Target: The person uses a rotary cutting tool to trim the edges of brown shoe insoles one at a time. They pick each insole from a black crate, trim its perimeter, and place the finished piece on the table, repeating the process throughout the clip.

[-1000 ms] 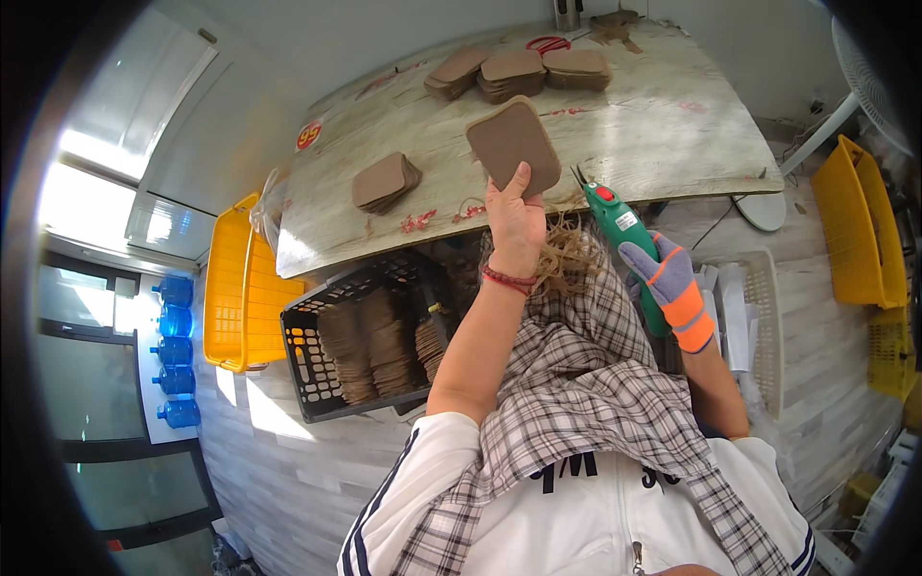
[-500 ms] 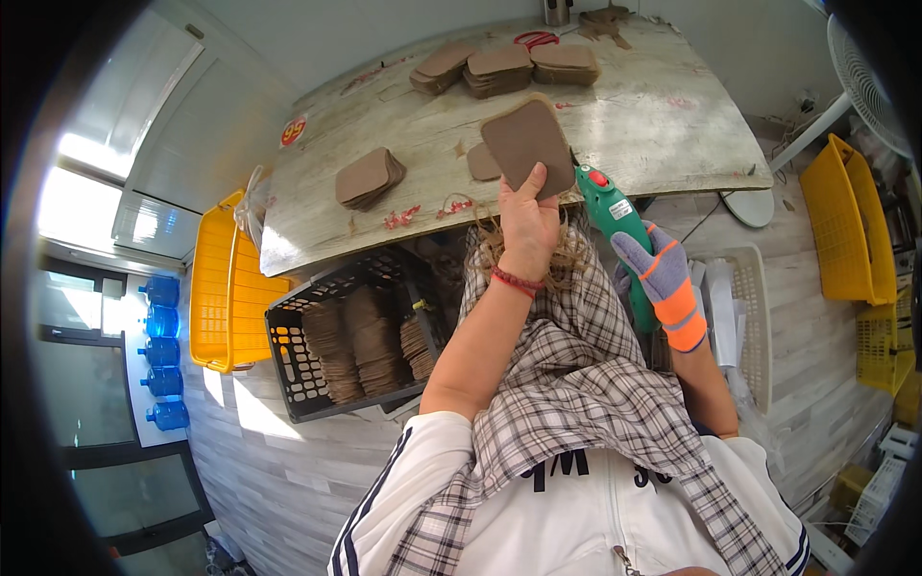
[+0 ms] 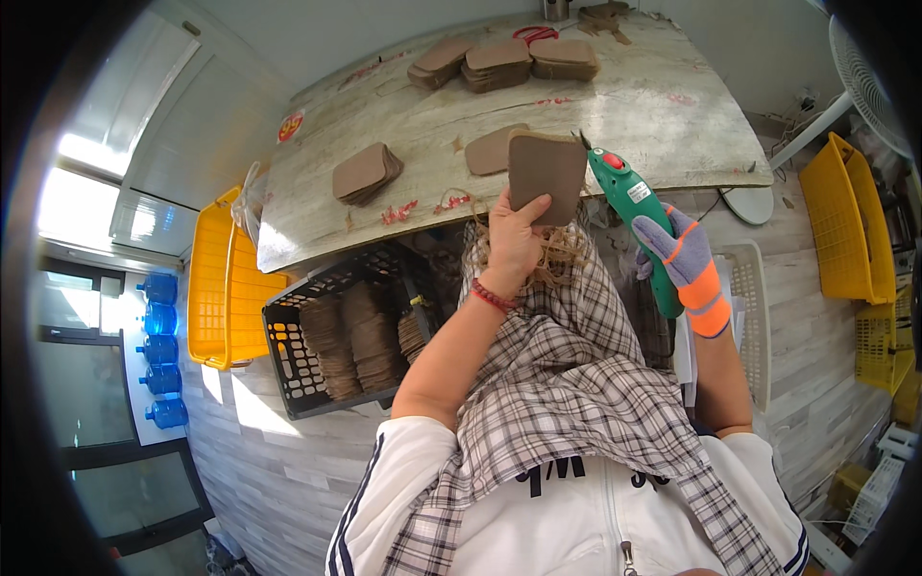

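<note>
My bare left hand (image 3: 516, 238) pinches a brown pad (image 3: 547, 173) with rounded corners by its near end, over the table's front edge. In my gloved right hand (image 3: 684, 257) is a green electric cutter (image 3: 629, 187) with a red button. Its dark tip points away from me, beside the pad's far right corner; whether the two touch I cannot tell. Thin brown trimmings (image 3: 559, 261) hang over my lap below the left hand. Behind the held pad, another brown pad (image 3: 488, 152) lies on the table, partly hidden. A small stack of pads (image 3: 361, 175) sits farther left.
Three pad stacks (image 3: 495, 60) stand at the back of the worn table (image 3: 663, 134), near a red-handled tool (image 3: 535, 35). A black crate (image 3: 286, 312) at lower left holds stacked brown pieces. Yellow baskets (image 3: 223, 331) flank the table; a white basket (image 3: 756, 336) is right of my legs.
The held pad has turned more upright and shifted slightly right, uncovering more of the pad on the table. The cutter and right hand have moved a little right, tip farther up the pad's side.
</note>
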Demonstrator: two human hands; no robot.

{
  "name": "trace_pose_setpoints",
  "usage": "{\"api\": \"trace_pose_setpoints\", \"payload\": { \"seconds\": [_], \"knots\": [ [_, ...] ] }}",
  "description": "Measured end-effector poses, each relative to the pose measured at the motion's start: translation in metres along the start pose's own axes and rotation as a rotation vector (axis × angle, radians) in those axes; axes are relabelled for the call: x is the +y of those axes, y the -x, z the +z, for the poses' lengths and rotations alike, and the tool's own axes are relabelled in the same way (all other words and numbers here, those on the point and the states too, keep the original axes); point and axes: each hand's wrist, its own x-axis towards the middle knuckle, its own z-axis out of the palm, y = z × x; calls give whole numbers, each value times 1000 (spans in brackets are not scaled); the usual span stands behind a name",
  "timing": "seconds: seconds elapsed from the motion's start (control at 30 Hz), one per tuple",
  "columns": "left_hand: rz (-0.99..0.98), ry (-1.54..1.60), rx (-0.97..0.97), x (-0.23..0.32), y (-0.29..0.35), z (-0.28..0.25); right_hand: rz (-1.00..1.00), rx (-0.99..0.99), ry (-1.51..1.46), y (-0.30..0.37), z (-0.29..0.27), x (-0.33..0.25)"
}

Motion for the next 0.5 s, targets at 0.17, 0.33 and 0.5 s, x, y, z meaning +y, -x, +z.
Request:
{"api": "trace_pose_setpoints", "payload": {
  "seconds": [0.17, 0.33, 0.5],
  "knots": [
    [-80, -176, -97, 32, -3, -24, 34, -136, 123, 9, -17, -5],
    [-198, -358, -200, 60, -5, -34, 50, -181, 205, 18, -16, -9],
    [-306, -448, -245, 63, -2, -41, 72, -188, 170, 19, -5, -8]
  ]
}}
